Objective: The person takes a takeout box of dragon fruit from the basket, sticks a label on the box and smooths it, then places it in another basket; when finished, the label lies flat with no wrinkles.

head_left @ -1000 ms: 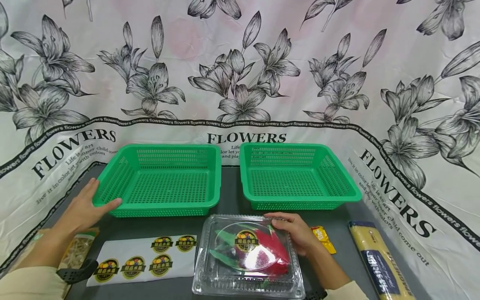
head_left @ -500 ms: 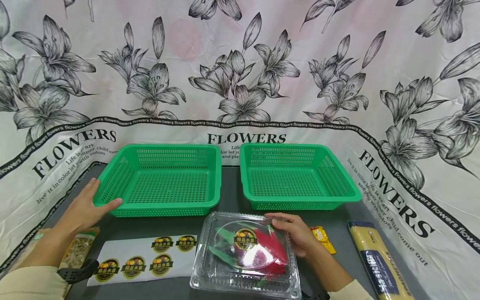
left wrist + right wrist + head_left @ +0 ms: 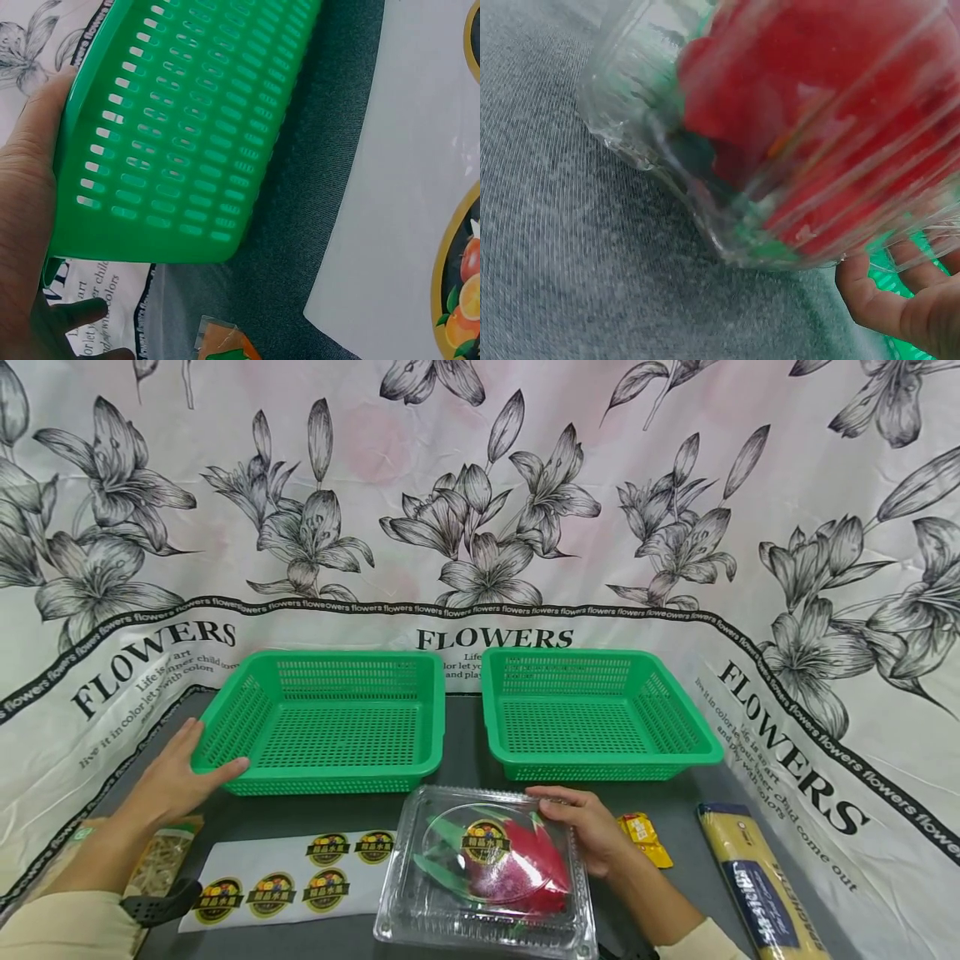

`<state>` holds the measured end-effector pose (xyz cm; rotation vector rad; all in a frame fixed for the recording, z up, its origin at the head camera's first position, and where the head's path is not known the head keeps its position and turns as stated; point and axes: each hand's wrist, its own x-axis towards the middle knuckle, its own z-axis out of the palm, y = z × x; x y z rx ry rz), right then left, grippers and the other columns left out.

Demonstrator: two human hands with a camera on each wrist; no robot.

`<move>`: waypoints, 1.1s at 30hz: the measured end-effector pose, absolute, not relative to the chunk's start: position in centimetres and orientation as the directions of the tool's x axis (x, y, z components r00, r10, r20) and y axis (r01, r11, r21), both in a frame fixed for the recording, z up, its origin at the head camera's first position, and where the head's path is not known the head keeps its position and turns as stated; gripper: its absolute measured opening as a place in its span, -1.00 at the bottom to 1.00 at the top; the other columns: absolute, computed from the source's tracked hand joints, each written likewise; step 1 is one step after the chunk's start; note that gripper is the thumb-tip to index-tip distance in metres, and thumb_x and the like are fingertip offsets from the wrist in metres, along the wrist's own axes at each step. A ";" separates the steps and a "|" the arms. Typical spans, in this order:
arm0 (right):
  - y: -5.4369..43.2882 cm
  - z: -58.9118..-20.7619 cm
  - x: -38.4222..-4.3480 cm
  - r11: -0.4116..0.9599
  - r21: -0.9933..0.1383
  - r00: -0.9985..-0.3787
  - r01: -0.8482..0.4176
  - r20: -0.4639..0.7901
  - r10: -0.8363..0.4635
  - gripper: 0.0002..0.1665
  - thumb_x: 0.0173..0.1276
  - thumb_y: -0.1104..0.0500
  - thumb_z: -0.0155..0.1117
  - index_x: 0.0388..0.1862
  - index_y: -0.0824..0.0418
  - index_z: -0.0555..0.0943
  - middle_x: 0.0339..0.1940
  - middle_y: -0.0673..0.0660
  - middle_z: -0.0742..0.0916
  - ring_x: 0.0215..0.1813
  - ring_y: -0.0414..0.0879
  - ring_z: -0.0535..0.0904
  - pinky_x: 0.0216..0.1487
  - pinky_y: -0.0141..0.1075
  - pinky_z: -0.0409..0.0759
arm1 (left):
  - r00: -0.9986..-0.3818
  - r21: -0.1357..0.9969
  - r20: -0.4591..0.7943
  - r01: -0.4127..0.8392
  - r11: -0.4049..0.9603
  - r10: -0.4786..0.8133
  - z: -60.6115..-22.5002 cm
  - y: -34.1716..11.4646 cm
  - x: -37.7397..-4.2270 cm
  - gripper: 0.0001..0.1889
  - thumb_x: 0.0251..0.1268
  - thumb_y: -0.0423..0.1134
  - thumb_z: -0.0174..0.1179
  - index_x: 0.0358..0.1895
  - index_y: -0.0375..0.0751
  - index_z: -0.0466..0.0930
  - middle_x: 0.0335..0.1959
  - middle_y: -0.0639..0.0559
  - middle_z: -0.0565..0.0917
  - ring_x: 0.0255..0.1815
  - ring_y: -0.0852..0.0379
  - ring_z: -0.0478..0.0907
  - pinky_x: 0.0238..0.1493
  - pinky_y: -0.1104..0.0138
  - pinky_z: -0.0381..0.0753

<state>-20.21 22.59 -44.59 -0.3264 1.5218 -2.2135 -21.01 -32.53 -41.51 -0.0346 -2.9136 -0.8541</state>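
Observation:
A clear plastic clamshell box (image 3: pixel 397 910) stands at the near middle of the head view, with a red and green dragon fruit (image 3: pixel 528 872) inside. Its lid bears a round gold-and-black label (image 3: pixel 485 843). My right hand (image 3: pixel 588 827) grips the box by its far right side; in the right wrist view, fingers (image 3: pixel 874 296) pinch its edge beside the red fruit. At the left, my left hand (image 3: pixel 176 777) rests at the near left corner of a green basket (image 3: pixel 337 772), fingers spread and thumb stretched along the front rim.
A second green basket (image 3: pixel 607 760) stands to the right. A white sticker sheet (image 3: pixel 262 852) with several round labels lies left of the box. Right lie a yellow sachet (image 3: pixel 645 839) and a noodle pack (image 3: pixel 757 885). A clear food bag (image 3: pixel 161 860) sits under the left forearm.
My right hand has shifted the clamshell box slightly left and tilted it a little. The left hand stays at the basket corner.

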 end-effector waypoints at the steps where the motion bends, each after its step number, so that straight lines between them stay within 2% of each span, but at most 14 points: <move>1: 22.5 -44.5 -20.2 -0.302 -0.929 -0.880 0.214 -0.049 -0.473 -0.68 0.44 0.29 0.15 0.09 0.17 0.69 -0.06 0.20 0.70 -0.17 0.02 0.69 -0.20 -0.10 0.65 | -0.994 0.539 0.106 0.051 0.841 -0.008 -41.5 -32.5 -21.0 0.08 0.35 0.23 0.04 0.47 -0.48 -0.42 0.48 -0.40 -0.42 0.37 -0.57 -0.36 0.11 -0.47 -0.15; 12: 21.9 -42.9 -19.6 -0.285 -0.935 -0.890 0.208 -0.060 -0.452 -0.71 0.42 0.28 0.17 0.01 0.10 0.73 -0.08 0.19 0.71 -0.19 0.01 0.70 -0.22 -0.12 0.66 | -0.996 0.547 0.092 0.044 0.836 -0.008 -41.2 -32.3 -20.9 0.09 0.34 0.25 0.05 0.47 -0.48 -0.41 0.48 -0.42 -0.40 0.38 -0.57 -0.34 0.11 -0.47 -0.13; 24: 21.1 -40.8 -19.0 -0.270 -0.941 -0.890 0.205 -0.065 -0.451 -0.70 0.42 0.30 0.16 0.05 0.16 0.70 -0.08 0.18 0.70 -0.18 0.00 0.69 -0.19 -0.11 0.65 | -0.997 0.551 0.075 0.032 0.834 -0.012 -41.1 -32.4 -20.8 0.10 0.34 0.26 0.03 0.47 -0.46 -0.45 0.48 -0.41 -0.43 0.37 -0.58 -0.35 0.09 -0.48 -0.14; 33: 20.7 -38.6 -18.4 -0.258 -0.942 -0.886 0.214 -0.075 -0.458 -0.71 0.43 0.29 0.14 -0.03 0.06 0.74 -0.11 0.15 0.72 -0.17 -0.01 0.69 -0.17 -0.09 0.65 | -0.997 0.550 0.075 0.037 0.834 -0.005 -41.1 -32.5 -20.9 0.10 0.34 0.27 0.03 0.47 -0.45 -0.45 0.48 -0.40 -0.43 0.36 -0.59 -0.33 0.08 -0.48 -0.12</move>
